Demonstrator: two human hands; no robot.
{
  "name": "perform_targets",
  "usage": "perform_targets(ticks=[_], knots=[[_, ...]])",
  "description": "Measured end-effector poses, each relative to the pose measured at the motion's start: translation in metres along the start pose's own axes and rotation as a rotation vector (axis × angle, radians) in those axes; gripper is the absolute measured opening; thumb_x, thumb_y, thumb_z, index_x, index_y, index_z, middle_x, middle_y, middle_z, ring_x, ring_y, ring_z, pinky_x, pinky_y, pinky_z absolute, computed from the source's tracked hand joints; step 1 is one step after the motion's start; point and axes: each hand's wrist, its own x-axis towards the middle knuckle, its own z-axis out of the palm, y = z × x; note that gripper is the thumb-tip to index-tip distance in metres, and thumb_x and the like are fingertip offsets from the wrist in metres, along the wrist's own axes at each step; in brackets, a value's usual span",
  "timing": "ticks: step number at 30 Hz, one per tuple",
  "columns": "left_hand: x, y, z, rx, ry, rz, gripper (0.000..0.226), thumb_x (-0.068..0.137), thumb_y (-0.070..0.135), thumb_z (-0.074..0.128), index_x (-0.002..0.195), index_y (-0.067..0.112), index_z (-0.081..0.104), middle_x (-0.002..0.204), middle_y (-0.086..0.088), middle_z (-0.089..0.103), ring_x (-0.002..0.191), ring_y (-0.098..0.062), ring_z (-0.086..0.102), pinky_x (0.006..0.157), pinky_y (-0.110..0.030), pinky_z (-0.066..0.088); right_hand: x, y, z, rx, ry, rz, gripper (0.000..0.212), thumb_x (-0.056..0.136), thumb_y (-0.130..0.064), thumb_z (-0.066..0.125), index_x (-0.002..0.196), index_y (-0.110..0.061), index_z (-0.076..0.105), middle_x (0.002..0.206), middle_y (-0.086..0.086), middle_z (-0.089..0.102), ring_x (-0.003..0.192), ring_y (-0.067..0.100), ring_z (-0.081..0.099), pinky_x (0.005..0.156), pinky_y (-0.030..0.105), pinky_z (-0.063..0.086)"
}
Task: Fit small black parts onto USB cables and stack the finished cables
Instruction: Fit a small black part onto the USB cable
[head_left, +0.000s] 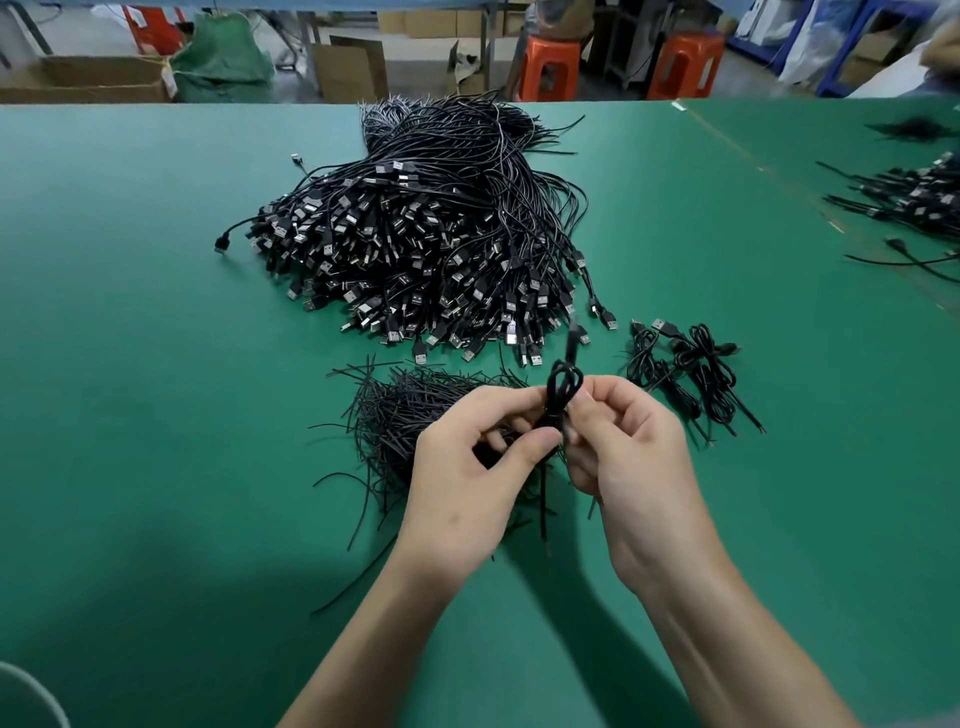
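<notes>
1. A person works at a green table, with both hands held up close together near the middle.
2. The left hand has its fingers curled in. Its thumb and fingers pinch a folded cable.
3. The right hand is curled too. Its thumb and first finger pinch the same cable from the right side.
4. The folded cable stands up between the two hands. Its loops poke out on top, and its loose ends hang down below the fingers.
5. It is too blurry there to tell if a black strip is wound round it.
6. A heap of thin black strips lies on the table, just left of the hands and partly under them.
7. Farther away in the middle sits a big heap of USB cables. Their shiny plugs point toward the near side.
8. To the right of the hands lies a little stack of bundled cables, close to the big heap.
9. At the far right edge there is another heap of cables.
10. Past the far side of the table are orange stools, cardboard boxes and a green sack.
</notes>
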Motion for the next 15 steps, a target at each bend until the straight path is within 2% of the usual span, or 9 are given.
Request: perform_targets(ticks=[2, 4, 5, 7, 9, 10, 13, 15], knots=[[0.003, 0.001, -0.005, 0.157, 0.005, 0.109, 0.034, 0.087, 0.014, 0.076, 0.109, 0.039, 0.077, 0.102, 0.015, 0.069, 0.1, -0.011, 0.066, 0.085, -0.02, 0.047, 0.0, -0.002, -0.002, 0.034, -0.023, 0.044, 0.02, 0.103, -0.006, 0.052, 0.085, -0.011, 0.059, 0.06, -0.002, 0.045, 0.046, 0.005, 0.031, 0.043, 0.016, 0.029], [0.005, 0.002, -0.009, 0.242, 0.034, 0.166, 0.031, 0.088, 0.015, 0.076, 0.11, 0.038, 0.078, 0.103, 0.015, 0.063, 0.106, -0.018, 0.062, 0.092, -0.025, 0.047, 0.0, -0.003, -0.003, 0.095, -0.046, 0.105, 0.024, 0.102, -0.004, 0.052, 0.082, -0.014, 0.06, 0.06, -0.003, 0.045, 0.045, 0.004, 0.033, 0.043, 0.015, 0.03], [0.005, 0.002, -0.01, 0.272, 0.043, 0.19, 0.03, 0.089, 0.016, 0.075, 0.109, 0.038, 0.078, 0.1, 0.014, 0.059, 0.102, -0.019, 0.06, 0.091, -0.028, 0.048, 0.0, -0.004, -0.003, 0.131, -0.05, 0.13, 0.027, 0.101, -0.002, 0.051, 0.08, -0.016, 0.061, 0.06, -0.003, 0.046, 0.045, 0.004, 0.032, 0.043, 0.015, 0.03], [0.006, 0.003, -0.011, 0.298, 0.02, 0.249, 0.031, 0.092, 0.011, 0.072, 0.111, 0.033, 0.08, 0.091, 0.005, 0.055, 0.085, -0.019, 0.057, 0.079, -0.028, 0.048, 0.0, -0.004, -0.003, 0.177, -0.047, 0.152, 0.035, 0.1, 0.004, 0.046, 0.078, -0.018, 0.062, 0.062, -0.004, 0.046, 0.044, 0.004, 0.031, 0.042, 0.015, 0.027], [0.005, 0.006, -0.012, 0.278, -0.018, 0.282, 0.031, 0.094, 0.006, 0.069, 0.114, 0.028, 0.08, 0.083, 0.001, 0.057, 0.071, -0.018, 0.055, 0.07, -0.027, 0.046, -0.001, -0.005, -0.003, 0.166, -0.043, 0.131, 0.038, 0.099, 0.006, 0.044, 0.077, -0.02, 0.062, 0.061, -0.005, 0.045, 0.045, 0.004, 0.031, 0.042, 0.015, 0.027], [0.005, 0.007, -0.012, 0.255, -0.032, 0.276, 0.029, 0.096, 0.007, 0.066, 0.114, 0.026, 0.08, 0.083, 0.004, 0.062, 0.072, -0.017, 0.059, 0.07, -0.027, 0.048, -0.001, -0.005, -0.003, 0.14, -0.038, 0.114, 0.038, 0.1, 0.004, 0.046, 0.077, -0.022, 0.064, 0.061, -0.006, 0.045, 0.045, 0.003, 0.033, 0.043, 0.014, 0.029], [0.004, 0.012, -0.013, 0.125, -0.051, 0.138, 0.022, 0.098, 0.022, 0.063, 0.109, 0.026, 0.081, 0.098, 0.012, 0.078, 0.094, -0.013, 0.073, 0.083, -0.026, 0.056, -0.003, -0.006, -0.002, 0.031, -0.012, 0.032, 0.03, 0.1, -0.005, 0.056, 0.075, -0.02, 0.065, 0.059, -0.005, 0.048, 0.047, 0.004, 0.037, 0.043, 0.014, 0.032], [0.005, 0.014, -0.011, 0.049, -0.043, 0.031, 0.014, 0.095, 0.029, 0.07, 0.101, 0.028, 0.082, 0.096, 0.011, 0.079, 0.091, -0.013, 0.075, 0.082, -0.035, 0.059, -0.004, -0.005, -0.002, -0.034, 0.004, -0.036, 0.02, 0.101, -0.011, 0.059, 0.081, -0.012, 0.062, 0.056, -0.005, 0.045, 0.046, 0.004, 0.035, 0.042, 0.016, 0.031]])
